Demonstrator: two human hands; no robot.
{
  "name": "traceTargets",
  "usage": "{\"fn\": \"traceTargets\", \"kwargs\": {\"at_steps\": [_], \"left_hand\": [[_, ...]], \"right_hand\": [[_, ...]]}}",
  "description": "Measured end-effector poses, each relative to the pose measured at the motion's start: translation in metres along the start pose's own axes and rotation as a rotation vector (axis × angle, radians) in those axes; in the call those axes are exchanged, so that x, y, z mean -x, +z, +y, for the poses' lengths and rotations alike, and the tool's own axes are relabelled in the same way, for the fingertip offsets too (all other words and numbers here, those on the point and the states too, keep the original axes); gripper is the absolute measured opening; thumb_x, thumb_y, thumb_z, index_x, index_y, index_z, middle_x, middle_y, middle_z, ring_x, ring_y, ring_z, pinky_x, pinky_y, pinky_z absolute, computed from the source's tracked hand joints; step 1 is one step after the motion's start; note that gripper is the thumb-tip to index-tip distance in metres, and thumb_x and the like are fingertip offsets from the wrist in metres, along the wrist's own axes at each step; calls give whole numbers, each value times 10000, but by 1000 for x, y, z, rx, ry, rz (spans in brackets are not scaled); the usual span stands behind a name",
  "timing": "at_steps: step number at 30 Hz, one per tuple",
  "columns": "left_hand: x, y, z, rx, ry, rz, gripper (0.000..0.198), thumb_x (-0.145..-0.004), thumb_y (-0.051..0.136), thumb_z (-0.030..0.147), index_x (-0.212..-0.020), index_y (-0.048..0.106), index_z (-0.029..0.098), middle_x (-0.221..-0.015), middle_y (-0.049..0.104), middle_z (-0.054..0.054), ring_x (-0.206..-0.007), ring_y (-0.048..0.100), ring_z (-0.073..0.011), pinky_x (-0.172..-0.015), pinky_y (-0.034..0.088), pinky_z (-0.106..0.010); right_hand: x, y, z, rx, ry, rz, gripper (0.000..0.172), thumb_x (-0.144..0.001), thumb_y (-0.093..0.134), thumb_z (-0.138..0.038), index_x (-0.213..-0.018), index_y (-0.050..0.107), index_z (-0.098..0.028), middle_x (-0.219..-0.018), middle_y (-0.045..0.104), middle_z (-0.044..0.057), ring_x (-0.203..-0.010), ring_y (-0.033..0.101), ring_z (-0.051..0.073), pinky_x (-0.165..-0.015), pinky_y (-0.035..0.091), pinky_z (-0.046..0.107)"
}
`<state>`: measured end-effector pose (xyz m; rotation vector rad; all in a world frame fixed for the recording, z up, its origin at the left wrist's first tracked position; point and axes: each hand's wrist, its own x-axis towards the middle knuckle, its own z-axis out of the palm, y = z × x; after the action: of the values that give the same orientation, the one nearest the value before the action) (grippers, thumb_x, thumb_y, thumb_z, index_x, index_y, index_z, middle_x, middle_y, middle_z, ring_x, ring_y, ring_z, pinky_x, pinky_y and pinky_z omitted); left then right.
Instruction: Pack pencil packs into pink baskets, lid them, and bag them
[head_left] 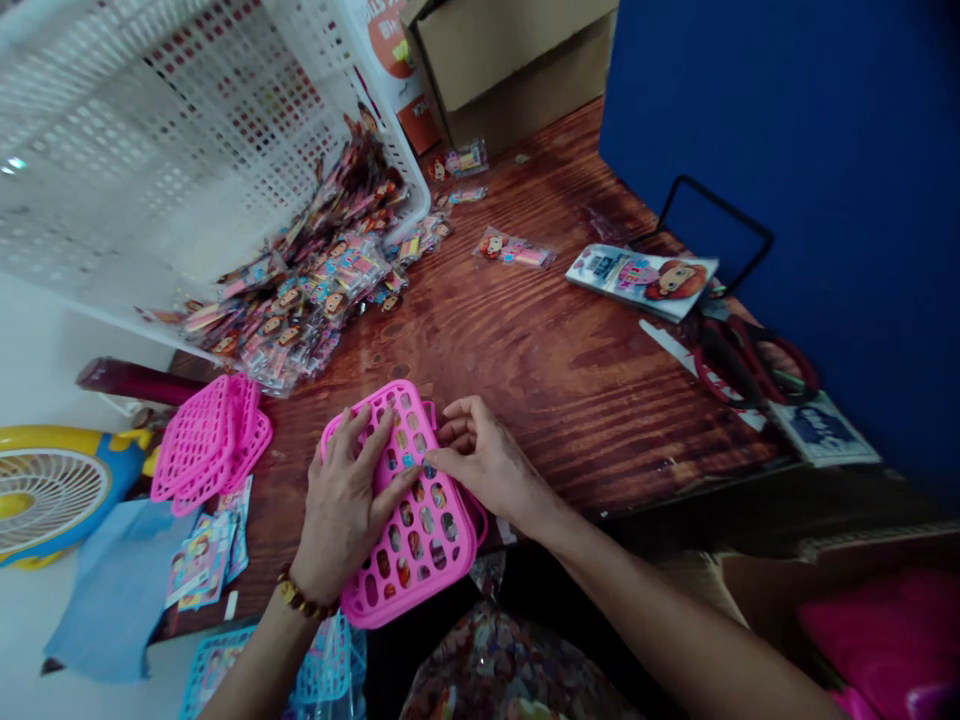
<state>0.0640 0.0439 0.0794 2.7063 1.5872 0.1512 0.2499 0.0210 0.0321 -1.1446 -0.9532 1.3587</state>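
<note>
A pink plastic basket (409, 543) with a slotted lid lies tilted at the table's front edge, partly over my lap. Small colourful things show through its slots. My left hand (346, 500), a beaded bracelet at its wrist, rests on the lid with fingers spread and thumb reaching across. At the basket's right side, my right hand (484, 460) has its thumb on the rim and its fingers curled beside it, near a pink handle (430, 412). What lies under the right fingers is partly hidden.
Small wrapped packets (300, 310) spill from a tipped white crate (409, 165). Stacked pink lattice pieces (202, 440) and a yellow-blue fan (67, 490) are at left. Scissors (739, 360) and a card stack (637, 280) lie right, near a blue panel (795, 120).
</note>
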Motion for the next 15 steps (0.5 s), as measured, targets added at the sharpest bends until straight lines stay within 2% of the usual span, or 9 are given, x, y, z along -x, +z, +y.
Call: {"fn": "traceTargets", "kwargs": {"at_steps": [5,9,13,15], "left_hand": [[0,-1,-1,84,-13,17,627,-921,454,579,-1459,378,265,-1520,350,-103,-1450,260,-299,-1168,285,-528],[-1,-1,-1,85,-34,1,622,-917,472,571,-1457,380,276,-1526,347,-93,-1454,251,-302,-1168,283,-540],[-1,-1,0,44,-36,-16,621,-922,460,572,-1458,376,270,-1511,367,-104,-1441,274,-316,-1142,320,-558],[-2,0,0,37,-23,-14,620,-925,453,572,-1465,360,280,-1505,370,-108,-1427,299,-319,-1129,337,-562]], "right_hand": [[-4,-2,6,-125,25,-103,243,-745,695,-223,-950,567,-203,-887,622,-11,-757,595,112,-705,520,273],[-7,0,11,-214,43,-98,244,-738,690,-233,-949,572,-202,-873,623,-14,-742,587,110,-682,507,261],[-10,1,10,-127,9,-110,287,-732,659,-187,-999,555,-198,-863,600,-18,-725,582,113,-681,515,268],[-11,0,5,26,-53,-112,357,-748,620,-164,-1093,541,-206,-894,598,-8,-754,595,131,-717,531,299]]}}
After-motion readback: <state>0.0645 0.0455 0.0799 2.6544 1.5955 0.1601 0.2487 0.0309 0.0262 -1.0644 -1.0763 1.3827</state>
